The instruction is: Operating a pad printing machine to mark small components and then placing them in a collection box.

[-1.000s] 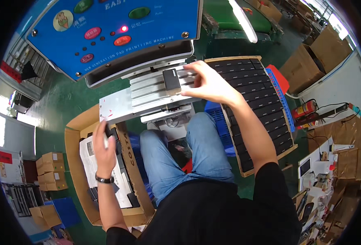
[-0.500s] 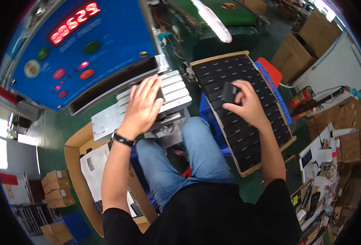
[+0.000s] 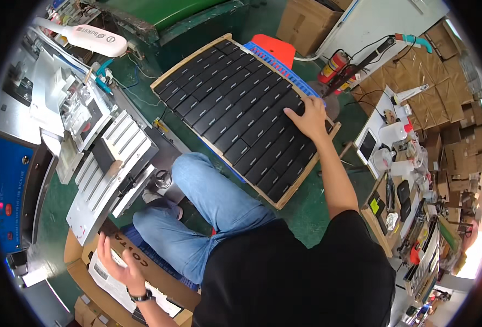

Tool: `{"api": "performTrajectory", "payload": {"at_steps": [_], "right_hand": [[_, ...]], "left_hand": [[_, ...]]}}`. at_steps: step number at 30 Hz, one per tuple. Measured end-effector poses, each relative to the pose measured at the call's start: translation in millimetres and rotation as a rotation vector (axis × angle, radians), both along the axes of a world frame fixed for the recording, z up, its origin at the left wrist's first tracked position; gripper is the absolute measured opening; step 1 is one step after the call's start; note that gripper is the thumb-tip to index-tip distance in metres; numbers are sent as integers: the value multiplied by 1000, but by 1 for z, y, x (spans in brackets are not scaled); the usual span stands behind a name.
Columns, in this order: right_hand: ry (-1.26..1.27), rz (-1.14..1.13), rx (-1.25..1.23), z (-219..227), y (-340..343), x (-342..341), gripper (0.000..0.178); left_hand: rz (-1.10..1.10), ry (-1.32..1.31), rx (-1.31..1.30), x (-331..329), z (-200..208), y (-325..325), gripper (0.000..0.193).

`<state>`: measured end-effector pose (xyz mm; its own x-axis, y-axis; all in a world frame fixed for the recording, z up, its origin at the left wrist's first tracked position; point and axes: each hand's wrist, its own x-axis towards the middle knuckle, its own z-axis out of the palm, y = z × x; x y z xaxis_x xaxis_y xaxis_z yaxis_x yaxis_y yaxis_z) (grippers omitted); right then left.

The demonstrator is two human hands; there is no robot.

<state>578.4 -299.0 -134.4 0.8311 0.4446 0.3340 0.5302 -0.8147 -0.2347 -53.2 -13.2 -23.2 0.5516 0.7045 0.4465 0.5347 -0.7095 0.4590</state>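
Observation:
My right hand (image 3: 312, 119) is at the right edge of a wood-framed tray (image 3: 278, 204), with thumb and fingers around a flat black rectangular block (image 3: 294, 102) lying among the others. Rows of similar black blocks, each with a small pale mark, cover the tray. My left hand (image 3: 122, 268) hangs over an open cardboard box (image 3: 162, 267), its fingers apart and nothing in them. Beyond it, another dark block (image 3: 104, 157) rests on the ridged metal plate (image 3: 125, 143) of a machine.
The machine's blue control panel (image 3: 7, 196) stands at the left. A white lamp-like arm (image 3: 96, 41) reaches in at upper left. Behind the tray are a red-orange piece (image 3: 273, 50) and a blue crate (image 3: 284, 71). A cluttered bench (image 3: 385, 163) lies to the right.
The view has turned right. My right hand has brought its black block down into the tray's right side. My left hand has left the machine's plate and moved back over the box.

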Motion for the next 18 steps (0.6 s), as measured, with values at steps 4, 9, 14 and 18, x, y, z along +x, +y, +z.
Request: {"api": "performTrajectory", "payload": {"at_steps": [4,9,14,18], "right_hand": [[-184,45,-83,-2,23,-10,73],[-156,126,63,3,37,-15,64],[-2,156,195,23,48,-22,55],[-55,332,188,59,72,-46,42]], "left_hand": [[300,260,-271,-123,-32,-25,68],[331,526,-538,-238,-63,-107,81],[300,693,-455,-253,-80,-105,82],[344,645,-339,-223,-64,-102,76]]}}
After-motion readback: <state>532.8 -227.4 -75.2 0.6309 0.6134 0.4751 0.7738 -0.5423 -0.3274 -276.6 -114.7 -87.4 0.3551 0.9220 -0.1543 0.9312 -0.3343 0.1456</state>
